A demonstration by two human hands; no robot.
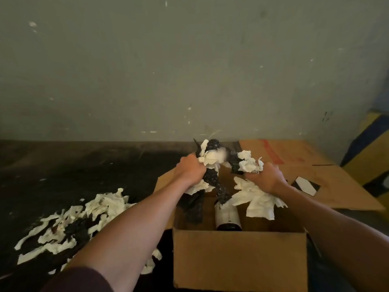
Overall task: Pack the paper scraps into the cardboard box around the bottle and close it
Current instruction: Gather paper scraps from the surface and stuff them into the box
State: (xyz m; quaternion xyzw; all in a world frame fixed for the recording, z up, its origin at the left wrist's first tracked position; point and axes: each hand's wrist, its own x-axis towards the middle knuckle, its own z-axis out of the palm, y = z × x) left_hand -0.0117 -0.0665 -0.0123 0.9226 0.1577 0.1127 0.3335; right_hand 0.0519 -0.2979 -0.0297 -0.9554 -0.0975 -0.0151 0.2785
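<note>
An open brown cardboard box stands on the dark floor in front of me. Inside it lies a dark bottle with a pale label. My left hand and my right hand are raised above the box, each clenched on a bundle of paper scraps, white and black pieces mixed. Strips hang from both fists down toward the bottle. A loose pile of white and black scraps lies on the floor left of the box.
A flattened sheet of cardboard with a small black-and-white card lies behind and to the right of the box. A grey wall rises close behind. A yellow and blue object stands at the right edge.
</note>
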